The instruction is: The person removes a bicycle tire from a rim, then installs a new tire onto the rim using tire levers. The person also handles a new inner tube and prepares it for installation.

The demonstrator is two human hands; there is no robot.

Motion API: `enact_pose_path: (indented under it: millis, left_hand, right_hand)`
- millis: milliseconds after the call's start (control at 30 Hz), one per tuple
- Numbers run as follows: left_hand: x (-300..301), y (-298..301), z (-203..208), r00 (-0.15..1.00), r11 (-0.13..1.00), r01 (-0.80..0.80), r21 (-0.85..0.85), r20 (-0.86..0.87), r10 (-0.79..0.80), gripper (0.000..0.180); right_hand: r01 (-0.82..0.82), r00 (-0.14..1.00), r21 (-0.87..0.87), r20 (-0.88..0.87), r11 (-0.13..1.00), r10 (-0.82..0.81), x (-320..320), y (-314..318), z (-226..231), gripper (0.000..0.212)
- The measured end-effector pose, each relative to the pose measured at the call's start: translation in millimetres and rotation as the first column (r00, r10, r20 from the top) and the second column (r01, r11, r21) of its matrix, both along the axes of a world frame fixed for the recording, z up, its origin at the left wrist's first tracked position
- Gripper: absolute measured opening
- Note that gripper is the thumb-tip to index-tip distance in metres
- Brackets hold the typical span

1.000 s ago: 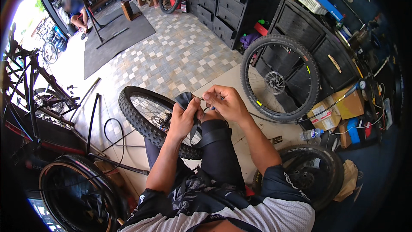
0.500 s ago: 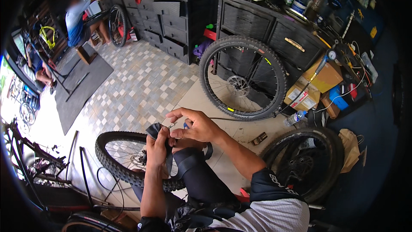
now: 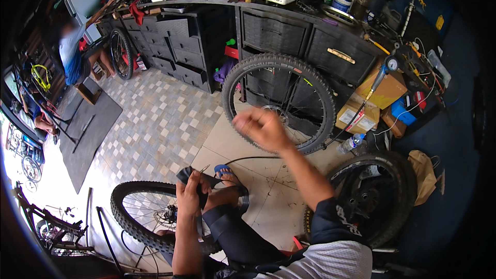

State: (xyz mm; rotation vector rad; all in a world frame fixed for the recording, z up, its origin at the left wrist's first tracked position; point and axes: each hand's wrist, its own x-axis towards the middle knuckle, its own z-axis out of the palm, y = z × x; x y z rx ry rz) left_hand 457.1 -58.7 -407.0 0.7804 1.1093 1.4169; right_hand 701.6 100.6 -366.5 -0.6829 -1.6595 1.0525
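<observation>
My left hand (image 3: 189, 195) is closed on a black inner tube (image 3: 185, 175), bunched above my knee. A thin metal valve stem (image 3: 205, 168) sticks out of it beside my thumb. My right hand (image 3: 264, 130) hangs in the air, apart from the tube and in front of the standing wheel. Its fingers look curled but are smeared by motion, so whether they hold anything cannot be made out. To the left of my leg lies a knobbly-tyred bicycle wheel (image 3: 124, 216), partly hidden behind my left forearm.
Another wheel (image 3: 233, 80) leans on the black drawer cabinet (image 3: 274, 30). More tyres (image 3: 398, 196) lie at right, near cardboard boxes (image 3: 386, 90) and a pump with a gauge (image 3: 392, 64). A black hose (image 3: 253, 158) crosses the tiles. A person (image 3: 75, 54) works at the far left.
My right hand has moved away from the inner tube, up and to the right. My left hand keeps its hold on the tube. The whole view has shifted slightly.
</observation>
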Motion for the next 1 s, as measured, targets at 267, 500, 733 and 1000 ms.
enact_pose_path:
  millis: [267,500,733,1000]
  left_hand:
    - [-45.1,-21.6,-28.7,0.985,0.975,-0.155,-0.162,0.054,0.166,0.025]
    - [-50.2,-25.8,-38.6,0.989,0.968,-0.112,-0.226,-0.12,0.087,0.031]
    - [-52.1,-23.8,-42.4,0.991,0.969,-0.086,-0.232,-0.124,0.058,0.027]
    - [-46.6,-4.8,-38.3,0.973,0.961,-0.228,-0.154,-0.006,0.23,0.03]
  right_hand:
    - [0.65,0.18,0.594,0.485,0.474,-0.856,226.6,274.6,101.3,0.015]
    - [0.476,-0.15,0.727,0.621,0.495,-0.769,286.7,365.1,108.8,0.027]
    - [0.533,-0.159,0.705,0.626,0.468,-0.763,299.7,387.4,85.3,0.028]
    - [0.656,0.245,0.679,0.223,0.33,-0.944,283.8,222.1,41.3,0.033]
